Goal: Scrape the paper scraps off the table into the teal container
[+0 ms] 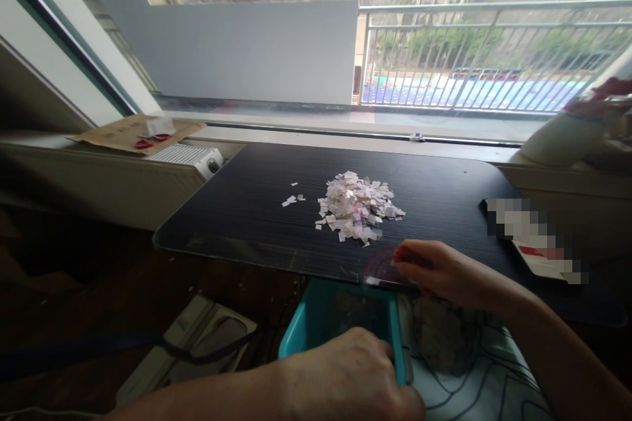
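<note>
Below the front edge of a dark tabletop (237, 210) is a turquoise plastic bin (292, 335). My left hand (353, 365) is closed over the bin's near right rim, its fingertips hidden. My right hand (427, 266) is at the table's front edge, fingers curled against a see-through pinkish round piece (378, 263) whose kind I cannot make out. A small white scrap (372, 281) lies by that piece. Farther back, a heap of small cut paper pieces (353, 204) sits on the tabletop, with a few loose bits (289, 200) to its left.
A phone (536, 243) lies at the table's right. Red-handled scissors (151, 141) rest on a brown paper envelope (113, 135) on the sill, by a radiator (190, 158). A see-through bag of scraps (439, 335) is beside the bin. A box (168, 335) stands lower left.
</note>
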Demonstrator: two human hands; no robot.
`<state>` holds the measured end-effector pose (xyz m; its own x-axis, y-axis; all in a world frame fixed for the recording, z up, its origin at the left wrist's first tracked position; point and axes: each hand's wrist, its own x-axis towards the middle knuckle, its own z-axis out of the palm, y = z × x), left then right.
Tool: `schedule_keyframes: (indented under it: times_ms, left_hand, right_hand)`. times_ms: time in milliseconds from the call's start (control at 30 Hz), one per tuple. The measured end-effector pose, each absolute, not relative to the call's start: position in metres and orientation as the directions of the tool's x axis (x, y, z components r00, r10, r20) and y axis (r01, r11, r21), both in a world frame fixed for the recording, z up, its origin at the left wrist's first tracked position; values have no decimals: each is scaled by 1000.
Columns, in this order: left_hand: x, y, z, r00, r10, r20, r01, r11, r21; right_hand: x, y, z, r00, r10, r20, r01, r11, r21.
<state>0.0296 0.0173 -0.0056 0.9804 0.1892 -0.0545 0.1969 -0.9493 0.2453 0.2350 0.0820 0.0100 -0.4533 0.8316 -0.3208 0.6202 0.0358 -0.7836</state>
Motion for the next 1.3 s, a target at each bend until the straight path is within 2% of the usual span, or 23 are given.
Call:
schedule_keyframes:
  times_ms: [467,600,767,900,1033,1167,1300]
  left_hand:
    - [30,17,-4,981,189,-33,191,-946,261]
    - [30,17,-4,982,184,-31,186,-948,259]
    - [30,17,-3,978,203,-50,210,-948,240]
    - [30,16,-4,981,190,-35,193,-950,245]
    - [30,17,-5,980,199,-26,199,-947,253]
    - [30,17,-5,980,196,-29,197,-950,240]
    - [29,16,-6,981,193,-14,192,-959,208]
  right_hand:
    - [250,77,6,-476,807,-349,617,24,-787]
    - [247,80,3,-409,868,-282,615,34,-787]
    - [245,80,4,-484,807,-338,602,26,-798]
    - [245,81,4,-435,850,-297,621,44,-783]
    - [241,85,7,-499,795,-344,624,55,-779]
    - [237,89,10,-479,815,-327,639,69,-766]
    - [234,95,10,-571,741,-355,603,84,-794]
